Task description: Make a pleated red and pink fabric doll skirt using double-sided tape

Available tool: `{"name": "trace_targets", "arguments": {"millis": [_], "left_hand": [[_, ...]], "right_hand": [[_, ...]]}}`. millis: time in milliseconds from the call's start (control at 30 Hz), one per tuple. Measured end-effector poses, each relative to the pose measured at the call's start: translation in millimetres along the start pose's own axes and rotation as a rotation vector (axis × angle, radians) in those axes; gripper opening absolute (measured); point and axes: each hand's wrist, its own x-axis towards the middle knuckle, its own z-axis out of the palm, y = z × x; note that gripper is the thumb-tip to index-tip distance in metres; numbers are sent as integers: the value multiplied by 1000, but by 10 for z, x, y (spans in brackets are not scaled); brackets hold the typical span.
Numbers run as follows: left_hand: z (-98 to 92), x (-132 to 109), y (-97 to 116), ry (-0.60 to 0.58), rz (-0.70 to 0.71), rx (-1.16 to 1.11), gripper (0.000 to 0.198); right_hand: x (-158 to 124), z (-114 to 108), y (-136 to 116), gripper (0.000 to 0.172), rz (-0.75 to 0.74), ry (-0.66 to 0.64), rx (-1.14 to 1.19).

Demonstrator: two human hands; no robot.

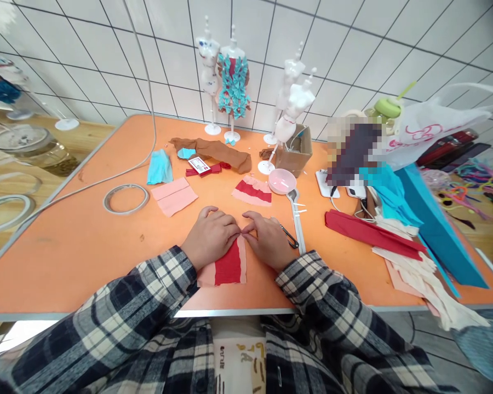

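mannequins [233,82] stood along the tiled wall [164,33]; a pink bowl [282,181] lay beyond the right hand [270,239]. a cardboard box [288,162] held something hard to make out. the left hand [212,236] and right hand pinched the red-and-pink paper [229,266], hiding its top, near the orange table's [86,262] front edge.

Two hands [213,236] [270,242], four dress forms [208,68] [233,71] [291,74] [298,101] (one in turquoise), one bowl [282,181] and one cardboard box [298,158] share the table [86,251].
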Motion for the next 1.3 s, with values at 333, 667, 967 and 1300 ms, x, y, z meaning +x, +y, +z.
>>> {"name": "trace_targets", "arguments": {"millis": [333, 667, 967, 1300], "left_hand": [[-68, -43, 4, -16, 103, 67, 25], [-64, -61, 18, -13, 114, 62, 24], [-69, -60, 26, -3, 93, 14, 25], [-21, -56, 25, 43, 83, 18, 26]], "right_hand": [[-36, -174, 56, 17, -87, 60, 95], [-93, -192, 23, 23, -212, -17, -249], [-92, -171, 20, 24, -226, -67, -307], [-102, -228, 32, 25, -236, -121, -311]]}}
